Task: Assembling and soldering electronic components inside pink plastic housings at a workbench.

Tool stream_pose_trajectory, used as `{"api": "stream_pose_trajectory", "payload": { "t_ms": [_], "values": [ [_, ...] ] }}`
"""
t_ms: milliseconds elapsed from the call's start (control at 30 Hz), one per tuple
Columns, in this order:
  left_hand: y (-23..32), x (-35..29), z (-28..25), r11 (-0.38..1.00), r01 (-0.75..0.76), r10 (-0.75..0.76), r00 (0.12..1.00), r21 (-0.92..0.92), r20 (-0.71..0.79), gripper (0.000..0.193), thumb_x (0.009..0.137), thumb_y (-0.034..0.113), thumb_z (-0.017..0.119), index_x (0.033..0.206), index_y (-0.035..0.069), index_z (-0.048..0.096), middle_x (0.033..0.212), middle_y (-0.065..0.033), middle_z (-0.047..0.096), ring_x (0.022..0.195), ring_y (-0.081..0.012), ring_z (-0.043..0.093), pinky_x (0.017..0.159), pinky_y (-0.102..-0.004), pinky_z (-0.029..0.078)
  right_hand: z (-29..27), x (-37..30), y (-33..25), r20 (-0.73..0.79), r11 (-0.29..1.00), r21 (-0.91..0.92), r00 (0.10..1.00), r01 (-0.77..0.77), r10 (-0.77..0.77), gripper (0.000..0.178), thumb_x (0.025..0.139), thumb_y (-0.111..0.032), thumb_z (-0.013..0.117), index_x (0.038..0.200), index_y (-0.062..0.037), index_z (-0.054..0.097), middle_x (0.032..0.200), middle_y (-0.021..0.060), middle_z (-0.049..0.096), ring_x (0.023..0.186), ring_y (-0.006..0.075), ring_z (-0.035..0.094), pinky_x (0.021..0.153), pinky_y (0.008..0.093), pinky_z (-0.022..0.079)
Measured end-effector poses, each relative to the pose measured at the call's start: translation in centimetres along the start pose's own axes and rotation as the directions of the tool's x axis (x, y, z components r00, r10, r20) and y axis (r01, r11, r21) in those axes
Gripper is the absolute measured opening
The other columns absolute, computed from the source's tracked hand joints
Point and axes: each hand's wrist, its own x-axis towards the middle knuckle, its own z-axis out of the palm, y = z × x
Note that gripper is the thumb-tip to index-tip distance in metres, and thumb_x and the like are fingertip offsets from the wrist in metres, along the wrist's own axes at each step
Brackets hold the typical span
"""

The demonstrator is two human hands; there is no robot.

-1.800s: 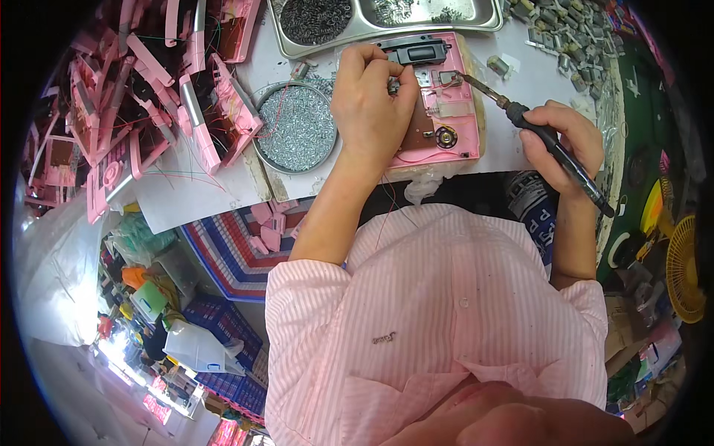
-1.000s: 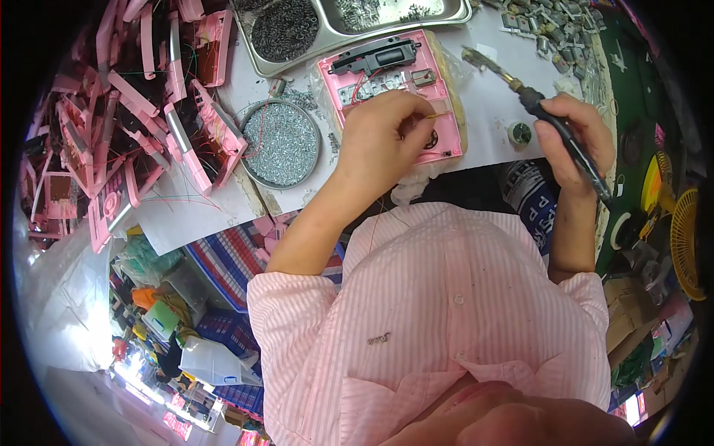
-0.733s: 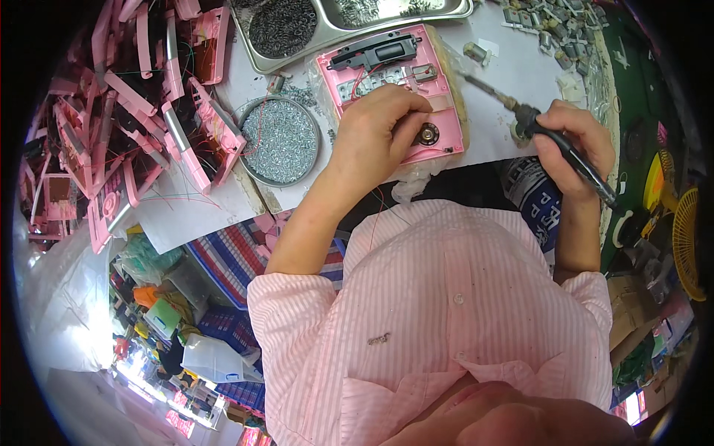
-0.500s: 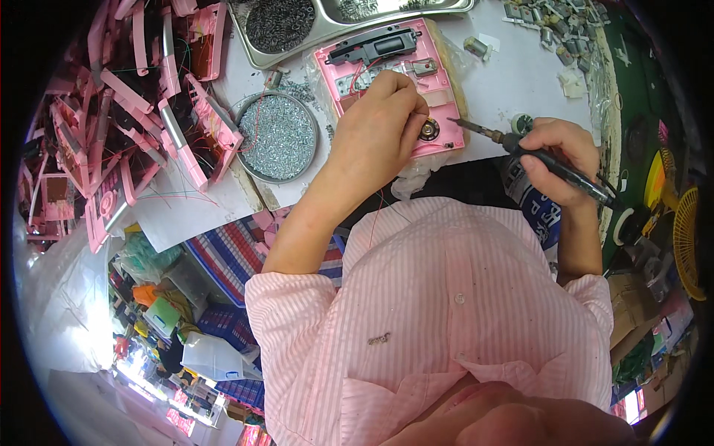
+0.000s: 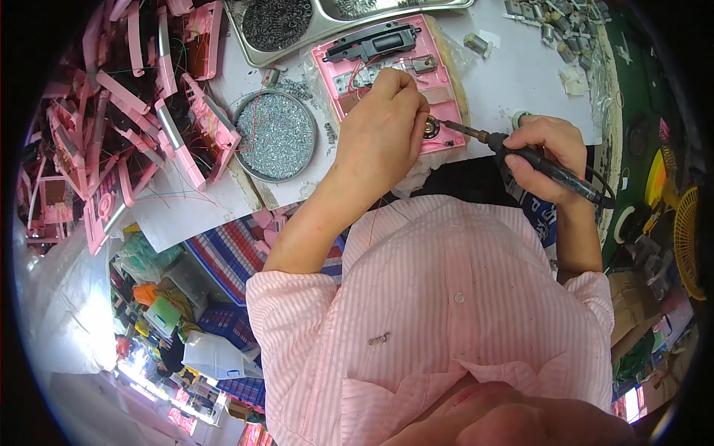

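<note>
A pink plastic housing point(image 5: 444, 74) lies on the worktable, holding a black plastic part point(image 5: 372, 44), a small metal motor point(image 5: 424, 65), red wires and a round speaker-like disc point(image 5: 431, 128). Over the housing, beside the disc, is my left hand point(image 5: 381, 130), its thumb and fingers pinched together. What they hold is hidden; a thin red wire trails below the wrist. My right hand point(image 5: 550, 152) grips a black soldering iron point(image 5: 539, 165) like a pen. Its tip points left and reaches the edge of the disc; contact cannot be made out.
A round dish point(image 5: 315, 141) of small silvery screws stands left of the housing. Behind it is a metal tray point(image 5: 260, 59) with dark small parts. Many pink housings point(image 5: 178, 141) with wires are heaped at the left. Several small motors point(image 5: 554, 30) lie at the far right.
The soldering iron and my right hand have moved left, bringing the tip from the housing's right edge to the disc. My left hand stays pinched, with only a slight shift.
</note>
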Motion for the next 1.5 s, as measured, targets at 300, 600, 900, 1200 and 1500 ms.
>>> {"api": "stream_pose_trajectory", "payload": {
  "t_ms": [300,600,900,1200,1500],
  "values": [
    [0.0,0.1,-0.2,1.000,0.008,-0.008,0.999,-0.007,0.031,0.007,0.086,0.005,0.068,0.093,0.002,0.067,0.107,-0.0118,0.059,0.085,-0.0326,0.067,0.072,-0.0425,0.057,0.0,0.3,-0.1,0.022,0.999,-0.036,1.000,-0.006,0.006,0.015,0.077,-0.006,0.076,0.090,-0.0024,0.068,0.066,0.0028,0.060,0.051,0.0116,0.051,0.049,0.0261,0.038],
    [-0.2,0.1,-0.1,1.000,-0.018,0.018,1.000,-0.019,0.012,0.007,0.086,0.004,0.068,0.092,0.001,0.067,0.107,-0.0139,0.058,0.084,-0.0342,0.066,0.071,-0.0431,0.056,0.2,0.5,-0.3,0.035,0.999,-0.035,0.999,-0.009,0.010,0.016,0.076,-0.004,0.075,0.090,-0.0025,0.069,0.066,0.0028,0.059,0.051,0.0115,0.051,0.049,0.0260,0.037],
    [0.1,0.0,-0.4,1.000,0.015,-0.015,0.999,-0.024,0.032,0.008,0.085,0.006,0.070,0.093,0.003,0.067,0.106,-0.0127,0.059,0.084,-0.0328,0.067,0.069,-0.0430,0.056,-1.3,-0.1,-0.7,-0.044,1.000,-0.017,0.999,-0.021,0.021,0.017,0.077,-0.004,0.075,0.092,-0.0001,0.068,0.070,0.0037,0.063,0.053,0.0087,0.052,0.050,0.0237,0.036],
    [-0.1,0.1,-0.3,1.000,-0.019,0.020,0.999,-0.019,0.033,0.010,0.085,0.006,0.070,0.094,0.004,0.067,0.107,-0.0109,0.060,0.082,-0.0323,0.068,0.067,-0.0420,0.056,-1.3,0.0,-0.8,-0.041,1.000,-0.022,0.999,0.015,-0.016,0.017,0.077,-0.004,0.075,0.092,0.0001,0.068,0.071,0.0043,0.064,0.053,0.0089,0.052,0.050,0.0235,0.037],
    [-0.1,0.0,-0.3,1.000,-0.017,0.018,1.000,-0.004,0.023,0.010,0.085,0.005,0.069,0.094,0.003,0.067,0.107,-0.0111,0.060,0.081,-0.0321,0.067,0.068,-0.0417,0.056,-0.1,0.4,0.0,0.029,0.999,-0.019,0.999,0.025,-0.025,0.016,0.078,-0.006,0.075,0.091,-0.0010,0.068,0.064,0.0032,0.060,0.050,0.0113,0.052,0.049,0.0251,0.038]
  ]
}}
